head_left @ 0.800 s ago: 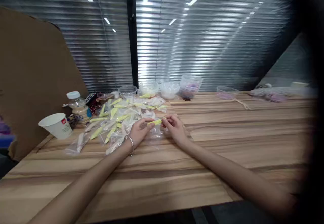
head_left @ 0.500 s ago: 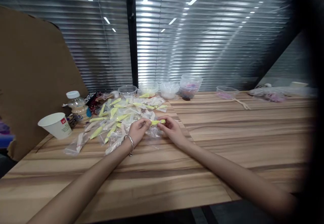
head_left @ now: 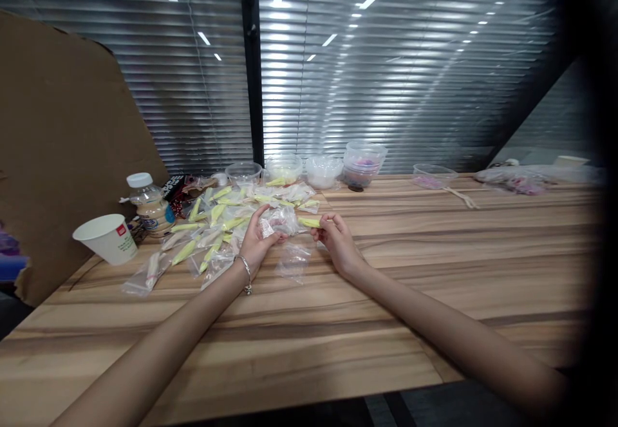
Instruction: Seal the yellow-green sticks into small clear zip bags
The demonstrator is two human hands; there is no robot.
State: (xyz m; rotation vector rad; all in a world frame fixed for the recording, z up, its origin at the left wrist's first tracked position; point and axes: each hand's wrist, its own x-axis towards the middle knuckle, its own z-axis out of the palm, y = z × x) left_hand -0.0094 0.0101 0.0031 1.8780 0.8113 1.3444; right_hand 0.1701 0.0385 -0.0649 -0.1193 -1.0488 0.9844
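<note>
My right hand (head_left: 338, 241) pinches one end of a slim yellow strip (head_left: 308, 222), which points left from the fingertips, above the table. What the strip is made of cannot be made out. My left hand (head_left: 257, 241) has thumb and fingers spread apart at the right edge of a pile of small clear plastic bags (head_left: 219, 224); no held thing shows in it. Many of these bags have yellow or whitish strips in them. Between the hands, closer to me, a flat clear bag (head_left: 293, 263) lies on the wooden table (head_left: 309, 330).
A paper cup (head_left: 109, 239) and a bottle with a white lid (head_left: 149, 205) stand at the left, beside a cardboard panel (head_left: 67, 131). Clear plastic bowls (head_left: 364, 163) line the back. Further right are a shallow container (head_left: 434, 177), pale sticks (head_left: 462, 198) and bagged purple material (head_left: 526, 183).
Both hands held the yellow strip before. The left hand has let go and spread its fingers, while the right has drawn the strip slightly right and up. The flat bag now shows more fully.
</note>
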